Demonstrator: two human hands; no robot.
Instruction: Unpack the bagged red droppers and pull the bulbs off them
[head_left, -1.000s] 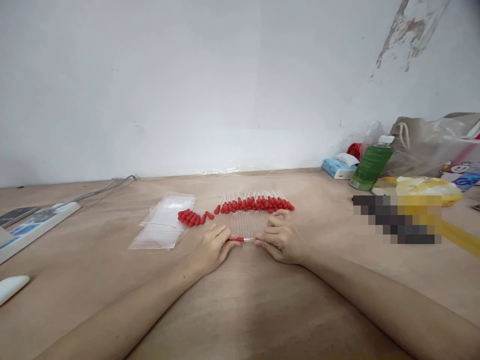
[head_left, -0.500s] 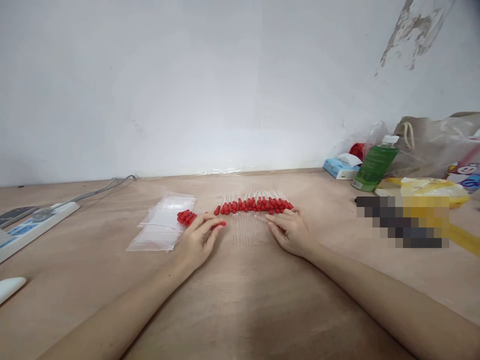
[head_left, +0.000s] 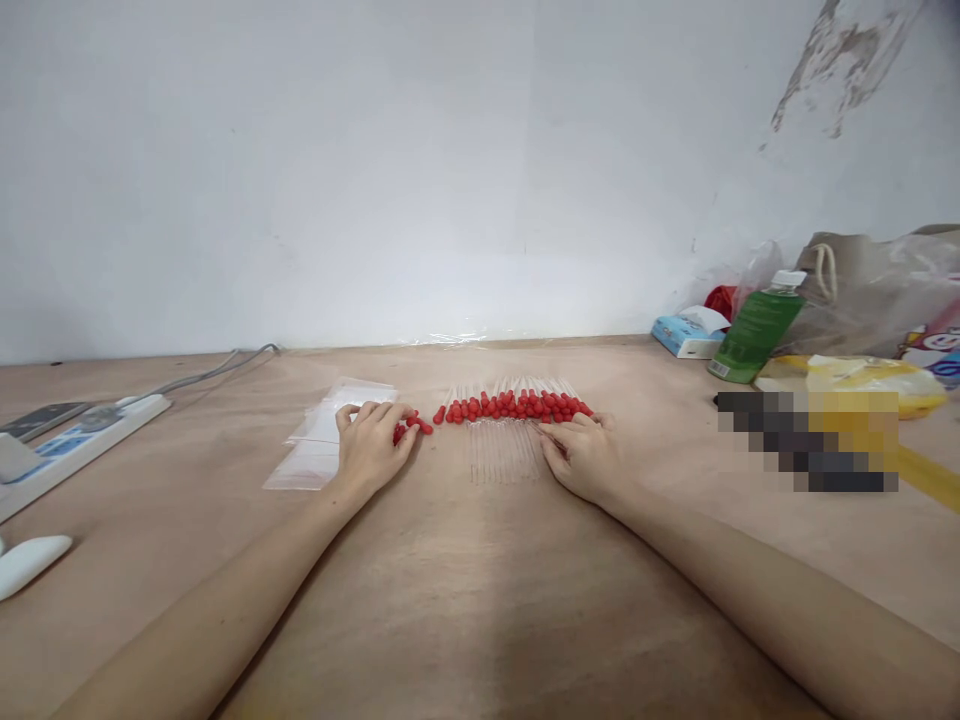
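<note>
A row of glass droppers with red rubber bulbs (head_left: 517,406) lies on the wooden table (head_left: 480,600). Bare clear glass tubes (head_left: 504,455) lie just in front of the row. My left hand (head_left: 369,445) rests palm down on a small pile of loose red bulbs (head_left: 411,426), its fingers spread and curved over them; most of the pile is hidden under it. My right hand (head_left: 581,455) lies at the right edge of the glass tubes. Its fingers stretch toward the row's right end and hold nothing.
Clear plastic bags (head_left: 322,445) lie left of my left hand. A white power strip (head_left: 82,440) and a white object (head_left: 30,562) sit at far left. A green bottle (head_left: 754,328), a tissue box (head_left: 686,335), shopping bags (head_left: 877,285) and a yellow packet (head_left: 862,378) crowd the right.
A second ago both hands held a dropper with a red bulb in front of the tubes. My left hand then moved left onto the loose bulbs; my right hand shifted to the tubes' right edge.
</note>
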